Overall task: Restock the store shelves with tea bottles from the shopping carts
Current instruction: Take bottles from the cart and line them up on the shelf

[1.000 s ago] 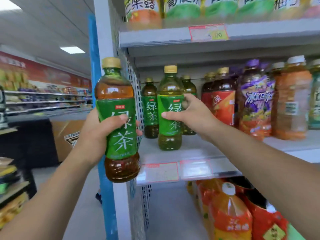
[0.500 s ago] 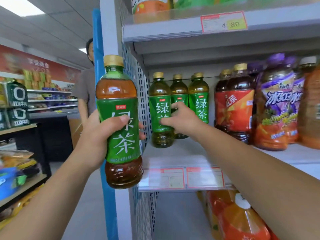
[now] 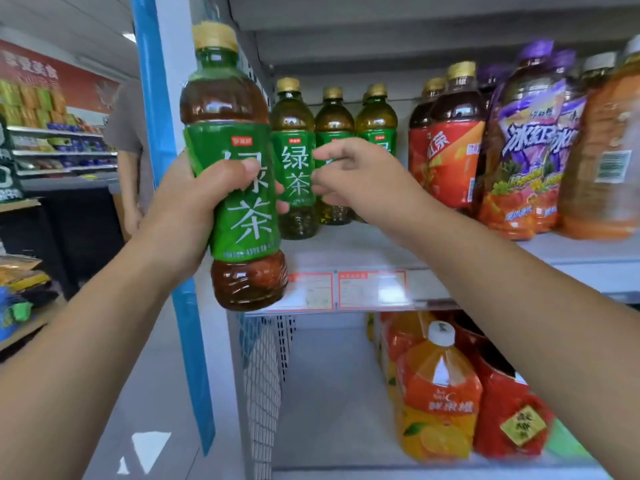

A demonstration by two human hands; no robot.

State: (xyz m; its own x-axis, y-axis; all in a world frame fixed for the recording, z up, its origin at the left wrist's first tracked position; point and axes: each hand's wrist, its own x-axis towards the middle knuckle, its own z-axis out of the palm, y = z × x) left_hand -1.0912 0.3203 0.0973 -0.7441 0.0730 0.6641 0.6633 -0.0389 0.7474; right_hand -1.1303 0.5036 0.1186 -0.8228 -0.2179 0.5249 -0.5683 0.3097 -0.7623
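My left hand (image 3: 194,216) grips a green tea bottle (image 3: 239,188) with a gold cap and green label, holding it upright in front of the shelf's left end. Three matching green tea bottles stand at the back left of the middle shelf (image 3: 363,247): a front one (image 3: 294,168), a second (image 3: 334,112) and a third (image 3: 377,116). In front of these hovers my right hand (image 3: 360,181), its fingers loosely curled and holding nothing. It hides the lower parts of the second and third bottles.
Red-labelled tea bottles (image 3: 446,161), purple-labelled bottles (image 3: 530,150) and an orange bottle (image 3: 602,161) fill the shelf to the right. Large orange juice bottles (image 3: 436,393) stand on the shelf below. A person (image 3: 131,140) stands in the aisle behind the blue post (image 3: 152,98).
My right hand set its bottle at the back of the shelf, let go and drew back toward me. The left hand's bottle came closer to the shelf and higher.
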